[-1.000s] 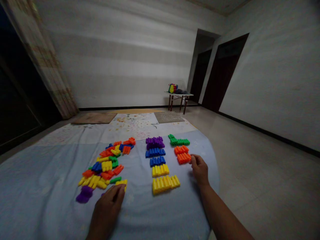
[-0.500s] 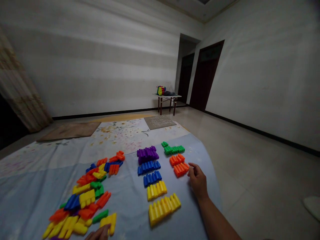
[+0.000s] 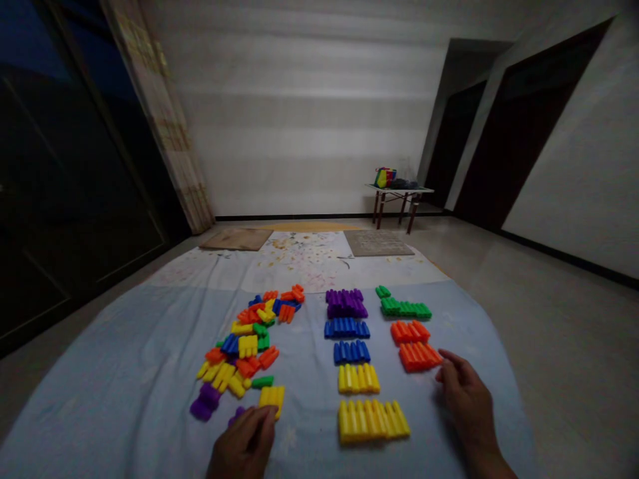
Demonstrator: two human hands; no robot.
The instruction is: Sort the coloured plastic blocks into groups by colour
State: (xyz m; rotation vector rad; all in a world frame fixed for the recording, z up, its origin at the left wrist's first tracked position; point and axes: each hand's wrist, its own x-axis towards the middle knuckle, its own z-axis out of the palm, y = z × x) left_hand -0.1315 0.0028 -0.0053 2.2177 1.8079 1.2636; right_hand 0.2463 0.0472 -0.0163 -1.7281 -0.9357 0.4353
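Observation:
At the bottom of the head view, my left hand (image 3: 244, 442) is closed, its thumb and fingers pinching the near edge of a flat yellow toy block (image 3: 272, 397) with ribbed sides. Purple blocks (image 3: 205, 402) lie just left of it, beside a loose mixed heap of blocks (image 3: 244, 346). My right hand (image 3: 468, 396) hovers low over the cloth, fingers bent and thumb apart from the index finger. Its fingertips are at the right end of an orange block row (image 3: 419, 357); whether they touch it is unclear. Nothing shows in that hand.
Sorted rows run down the middle: purple (image 3: 345, 303), blue (image 3: 347, 328) and yellow (image 3: 372, 420). A green row (image 3: 405, 308) lies behind the orange ones. A pale cloth (image 3: 124, 372) covers the table, with two mats (image 3: 379, 243) at its far end. Beyond stands a small table (image 3: 399, 190).
The view has swung left, bringing my left hand and the near purple blocks further into sight. My left hand stays at the yellow block, my right beside the orange row.

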